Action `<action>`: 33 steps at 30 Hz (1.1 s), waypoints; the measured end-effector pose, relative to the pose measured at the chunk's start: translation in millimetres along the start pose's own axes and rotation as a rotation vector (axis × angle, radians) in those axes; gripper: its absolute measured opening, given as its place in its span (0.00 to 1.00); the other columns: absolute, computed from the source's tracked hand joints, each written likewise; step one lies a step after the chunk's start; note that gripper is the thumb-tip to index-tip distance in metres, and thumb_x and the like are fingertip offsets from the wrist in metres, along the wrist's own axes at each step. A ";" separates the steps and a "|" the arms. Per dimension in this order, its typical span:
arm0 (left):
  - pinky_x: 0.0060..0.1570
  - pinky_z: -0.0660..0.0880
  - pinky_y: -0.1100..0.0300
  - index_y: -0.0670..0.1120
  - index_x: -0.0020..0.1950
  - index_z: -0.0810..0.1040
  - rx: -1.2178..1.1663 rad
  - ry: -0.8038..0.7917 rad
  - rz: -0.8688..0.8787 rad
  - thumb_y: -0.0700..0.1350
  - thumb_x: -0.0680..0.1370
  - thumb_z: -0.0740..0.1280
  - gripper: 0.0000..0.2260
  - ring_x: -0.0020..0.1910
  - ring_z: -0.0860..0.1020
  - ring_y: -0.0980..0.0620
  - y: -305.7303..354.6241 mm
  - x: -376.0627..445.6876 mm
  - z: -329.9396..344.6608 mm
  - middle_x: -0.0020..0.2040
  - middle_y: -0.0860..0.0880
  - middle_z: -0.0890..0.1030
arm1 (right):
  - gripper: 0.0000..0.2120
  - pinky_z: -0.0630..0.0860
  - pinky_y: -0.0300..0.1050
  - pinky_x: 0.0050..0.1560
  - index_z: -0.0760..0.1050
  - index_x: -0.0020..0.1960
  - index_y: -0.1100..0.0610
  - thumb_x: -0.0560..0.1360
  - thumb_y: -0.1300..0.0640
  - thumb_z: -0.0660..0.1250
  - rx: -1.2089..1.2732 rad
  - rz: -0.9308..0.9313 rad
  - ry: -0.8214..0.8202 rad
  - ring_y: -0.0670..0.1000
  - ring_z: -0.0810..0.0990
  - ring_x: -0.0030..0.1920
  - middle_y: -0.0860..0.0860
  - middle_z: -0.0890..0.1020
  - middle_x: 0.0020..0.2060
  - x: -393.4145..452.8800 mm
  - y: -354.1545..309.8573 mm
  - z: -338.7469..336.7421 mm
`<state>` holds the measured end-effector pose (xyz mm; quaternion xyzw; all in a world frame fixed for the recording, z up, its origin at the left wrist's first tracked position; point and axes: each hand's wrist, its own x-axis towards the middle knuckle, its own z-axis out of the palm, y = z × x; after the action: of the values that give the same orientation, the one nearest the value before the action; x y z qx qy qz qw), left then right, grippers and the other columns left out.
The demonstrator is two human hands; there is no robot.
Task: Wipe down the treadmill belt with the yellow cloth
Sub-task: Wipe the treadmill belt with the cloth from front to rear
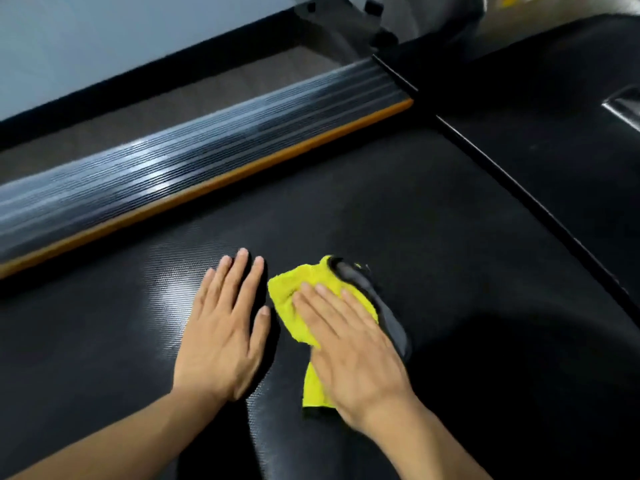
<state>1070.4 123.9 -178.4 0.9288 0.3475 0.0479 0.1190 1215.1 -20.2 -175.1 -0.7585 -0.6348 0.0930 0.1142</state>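
The black textured treadmill belt fills most of the view. A yellow cloth with a dark grey underside lies bunched on it, low and right of centre. My right hand presses flat on the cloth with straight fingers, covering its middle. My left hand lies flat on the bare belt just left of the cloth, fingers straight and together, not touching it.
A ribbed grey side rail with an orange strip along its inner edge runs diagonally beyond the belt. The black motor cover rises at the right past a thin black edge. Grey floor shows at the top left.
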 end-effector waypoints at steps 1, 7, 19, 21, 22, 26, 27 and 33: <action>0.79 0.49 0.48 0.46 0.81 0.58 -0.004 0.001 -0.002 0.53 0.82 0.51 0.28 0.82 0.52 0.47 -0.2 0.3 -0.3 0.82 0.47 0.55 | 0.32 0.51 0.49 0.77 0.56 0.80 0.53 0.76 0.51 0.55 -0.026 0.007 0.004 0.46 0.53 0.79 0.46 0.57 0.79 7.8 8.5 -4.1; 0.79 0.49 0.48 0.48 0.82 0.55 -0.029 -0.020 -0.008 0.54 0.83 0.49 0.27 0.82 0.48 0.50 -0.9 0.8 -2.2 0.83 0.49 0.53 | 0.28 0.53 0.56 0.78 0.60 0.78 0.58 0.79 0.53 0.50 -0.055 0.307 0.118 0.56 0.60 0.78 0.55 0.63 0.77 123.9 101.3 -26.9; 0.79 0.48 0.49 0.46 0.81 0.58 -0.044 -0.049 -0.002 0.52 0.82 0.51 0.27 0.82 0.50 0.48 -0.9 2.6 -3.7 0.82 0.47 0.56 | 0.29 0.57 0.52 0.75 0.67 0.75 0.55 0.74 0.55 0.54 -0.093 -0.140 0.003 0.53 0.66 0.75 0.52 0.69 0.75 160.3 41.5 -12.4; 0.79 0.48 0.49 0.46 0.82 0.57 -0.045 -0.049 -0.003 0.52 0.82 0.51 0.27 0.82 0.49 0.49 0.3 3.5 -4.1 0.83 0.47 0.54 | 0.31 0.55 0.52 0.76 0.64 0.76 0.51 0.73 0.50 0.53 -0.169 0.094 0.081 0.54 0.64 0.76 0.51 0.67 0.76 162.0 94.3 -27.6; 0.79 0.48 0.49 0.47 0.82 0.56 -0.042 -0.052 -0.007 0.53 0.83 0.50 0.27 0.82 0.48 0.50 1.0 3.1 -4.2 0.83 0.48 0.54 | 0.32 0.51 0.53 0.78 0.60 0.78 0.50 0.74 0.49 0.52 -0.177 0.262 0.105 0.54 0.59 0.78 0.52 0.64 0.77 159.1 119.0 -34.9; 0.79 0.48 0.48 0.47 0.82 0.56 -0.035 -0.045 -0.020 0.53 0.83 0.50 0.27 0.82 0.47 0.50 2.6 3.3 -4.2 0.83 0.48 0.53 | 0.30 0.43 0.55 0.79 0.53 0.81 0.53 0.80 0.48 0.49 -0.112 0.587 0.169 0.51 0.50 0.80 0.52 0.55 0.80 151.4 142.2 -41.6; 0.79 0.49 0.48 0.47 0.82 0.56 -0.034 -0.044 -0.021 0.54 0.83 0.50 0.27 0.82 0.47 0.50 3.2 3.3 -4.0 0.83 0.48 0.53 | 0.30 0.45 0.55 0.79 0.55 0.80 0.55 0.79 0.49 0.47 -0.093 0.569 0.203 0.52 0.52 0.80 0.53 0.57 0.80 153.4 132.0 -38.6; 0.78 0.52 0.47 0.42 0.78 0.64 -0.062 -0.032 -0.018 0.52 0.82 0.52 0.26 0.82 0.53 0.47 -0.4 2.7 -2.5 0.81 0.45 0.59 | 0.29 0.54 0.53 0.78 0.67 0.75 0.57 0.77 0.49 0.50 0.139 -0.052 0.066 0.54 0.64 0.76 0.54 0.68 0.75 161.8 10.7 2.0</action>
<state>1071.8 126.4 -176.1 0.9223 0.3520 0.0426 0.1536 1253.2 137.4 -179.5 -0.7348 -0.6421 0.1088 0.1897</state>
